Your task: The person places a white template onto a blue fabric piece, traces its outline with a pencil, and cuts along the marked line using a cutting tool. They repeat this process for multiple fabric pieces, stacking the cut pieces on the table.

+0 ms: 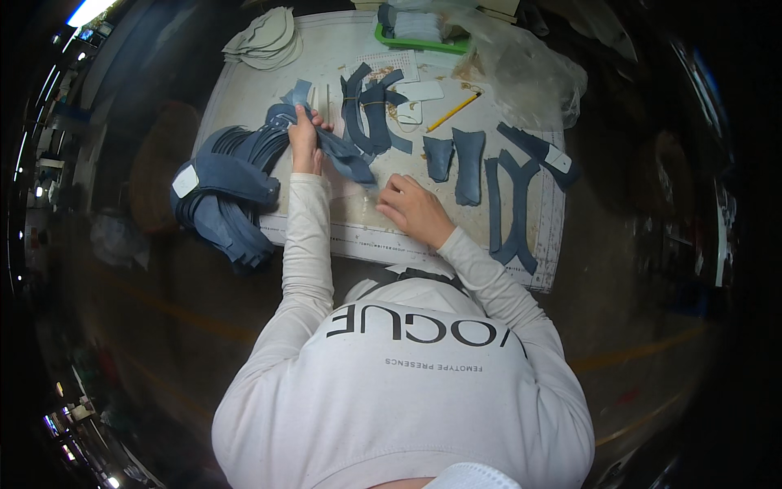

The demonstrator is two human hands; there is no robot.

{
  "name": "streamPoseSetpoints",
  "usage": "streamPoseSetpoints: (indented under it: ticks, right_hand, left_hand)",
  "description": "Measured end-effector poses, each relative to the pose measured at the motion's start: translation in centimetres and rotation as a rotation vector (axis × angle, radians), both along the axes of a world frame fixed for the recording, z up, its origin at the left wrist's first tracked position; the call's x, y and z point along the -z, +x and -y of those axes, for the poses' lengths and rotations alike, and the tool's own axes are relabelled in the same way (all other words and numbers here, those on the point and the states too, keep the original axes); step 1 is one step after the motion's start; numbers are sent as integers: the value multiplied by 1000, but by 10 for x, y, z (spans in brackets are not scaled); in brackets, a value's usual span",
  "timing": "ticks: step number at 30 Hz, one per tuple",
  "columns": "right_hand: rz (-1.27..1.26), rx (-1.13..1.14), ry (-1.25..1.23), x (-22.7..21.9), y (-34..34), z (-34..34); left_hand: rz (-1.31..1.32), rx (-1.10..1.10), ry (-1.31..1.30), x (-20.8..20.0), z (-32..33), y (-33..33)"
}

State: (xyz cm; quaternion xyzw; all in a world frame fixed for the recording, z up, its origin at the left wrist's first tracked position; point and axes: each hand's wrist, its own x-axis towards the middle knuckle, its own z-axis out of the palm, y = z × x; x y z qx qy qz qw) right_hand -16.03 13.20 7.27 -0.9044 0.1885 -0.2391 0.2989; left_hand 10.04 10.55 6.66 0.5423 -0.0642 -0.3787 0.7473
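My left hand [304,140] is closed around a bundle of blue-grey, leather-like cut pieces [346,159], thumb on top. One end of the bundle sticks up past the fingers, and the other hangs toward my right hand [415,209]. The right hand's fingers are curled in a pinch beside that lower end; whatever they hold, if anything, is too small to make out. Left of the left hand, a thick fanned stack of blue-grey pieces [232,175] drapes over the table's left edge, with a white tag [186,181] on it.
On the white table [358,224] lie tied blue-grey strips [375,122], a yellow pencil [454,112], flat blue-grey pieces [468,167] and a Y-shaped one [515,204]. Pale pieces [265,39], a green tray [419,45] and a clear plastic bag [521,73] occupy the far side.
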Motion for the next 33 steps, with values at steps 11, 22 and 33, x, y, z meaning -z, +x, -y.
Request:
streamPoseSetpoints:
  ticks: [11,22,33]
  right_hand:
    - [224,429,76,6,0,94]
    - [170,351,228,38,-5,50]
    - [-40,296,405,82,13,-3]
  left_hand:
    - [240,487,56,-61,-46,-57]
    - [1032,134,545,56,-65,-42]
    - [1032,493,623,42,-83,-81]
